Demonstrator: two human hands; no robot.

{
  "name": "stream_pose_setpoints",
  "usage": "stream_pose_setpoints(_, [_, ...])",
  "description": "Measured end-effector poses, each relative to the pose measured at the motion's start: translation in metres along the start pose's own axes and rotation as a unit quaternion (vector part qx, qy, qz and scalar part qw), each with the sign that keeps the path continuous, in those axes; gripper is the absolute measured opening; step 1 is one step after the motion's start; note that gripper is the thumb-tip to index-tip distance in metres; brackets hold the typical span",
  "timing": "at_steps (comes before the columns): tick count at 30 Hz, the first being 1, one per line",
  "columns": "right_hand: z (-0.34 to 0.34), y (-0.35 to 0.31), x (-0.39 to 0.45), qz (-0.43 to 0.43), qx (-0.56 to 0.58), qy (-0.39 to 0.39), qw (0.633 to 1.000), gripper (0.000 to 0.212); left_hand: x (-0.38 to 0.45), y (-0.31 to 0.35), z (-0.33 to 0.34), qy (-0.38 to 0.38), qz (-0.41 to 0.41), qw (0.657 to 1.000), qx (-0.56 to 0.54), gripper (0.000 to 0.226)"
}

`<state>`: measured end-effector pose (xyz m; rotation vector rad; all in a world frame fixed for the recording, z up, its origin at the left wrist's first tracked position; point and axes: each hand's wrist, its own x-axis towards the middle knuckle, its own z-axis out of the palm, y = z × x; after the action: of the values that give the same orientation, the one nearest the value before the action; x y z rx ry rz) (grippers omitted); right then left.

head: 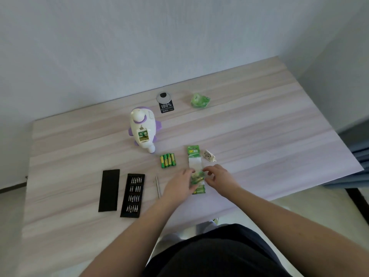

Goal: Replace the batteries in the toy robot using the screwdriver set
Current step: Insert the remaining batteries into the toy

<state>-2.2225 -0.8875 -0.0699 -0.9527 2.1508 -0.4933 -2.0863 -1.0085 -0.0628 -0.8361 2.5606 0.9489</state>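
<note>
The white and purple toy robot [142, 129] lies on its front with its battery compartment open; green battery ends show inside. Several loose green batteries [168, 160] lie side by side below it. A green and white battery pack [195, 159] lies flat on the table, and both hands work at its near half. My left hand [180, 183] holds the pack's left edge. My right hand [217, 176] pinches the plastic at its right edge. The small battery cover [208, 155] lies right of the pack. The screwdriver [158, 186] lies left of my left hand.
An open black bit case [132, 195] and its black lid [109, 190] lie at the front left. A black card [166, 104] and crumpled green wrapping [199, 100] lie at the back. The wooden table [259, 140] ends near my body and drops off at right.
</note>
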Motion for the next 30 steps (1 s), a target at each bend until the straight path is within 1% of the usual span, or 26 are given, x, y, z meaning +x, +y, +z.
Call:
stream_pose_setpoints(4, [0.002, -0.002, 0.007, -0.017, -0.044, -0.022, 0.999, 0.031, 0.003, 0.003, 0.007, -0.004, -0.027, 1.000, 0.009, 0.061])
stream_pose_setpoints(9, [0.000, -0.006, 0.016, -0.044, -0.116, -0.046, 0.991, 0.033, 0.008, 0.005, 0.007, -0.005, -0.045, 0.999, 0.018, 0.064])
stream_pose_setpoints(15, [-0.002, -0.011, 0.025, -0.093, -0.228, -0.076, 0.966, 0.034, 0.007, 0.006, 0.008, -0.001, -0.046, 0.998, 0.031, 0.068])
stream_pose_setpoints(20, [-0.005, -0.021, 0.032, -0.121, -0.287, -0.072, 0.948, 0.045, 0.009, 0.008, 0.006, -0.006, -0.046, 0.998, 0.047, 0.072])
stream_pose_setpoints(23, [-0.006, -0.022, 0.034, -0.139, -0.315, -0.068, 0.936, 0.046, 0.009, 0.009, 0.005, -0.013, -0.053, 0.997, 0.050, 0.076])
stream_pose_setpoints(26, [-0.004, -0.025, 0.035, -0.127, -0.334, -0.067, 0.931, 0.042, 0.009, 0.007, 0.006, -0.015, -0.060, 0.997, 0.038, 0.082])
stream_pose_setpoints(30, [-0.004, -0.028, 0.037, -0.101, -0.321, -0.083, 0.938, 0.036, 0.009, 0.007, 0.006, -0.015, -0.067, 0.997, 0.031, 0.085])
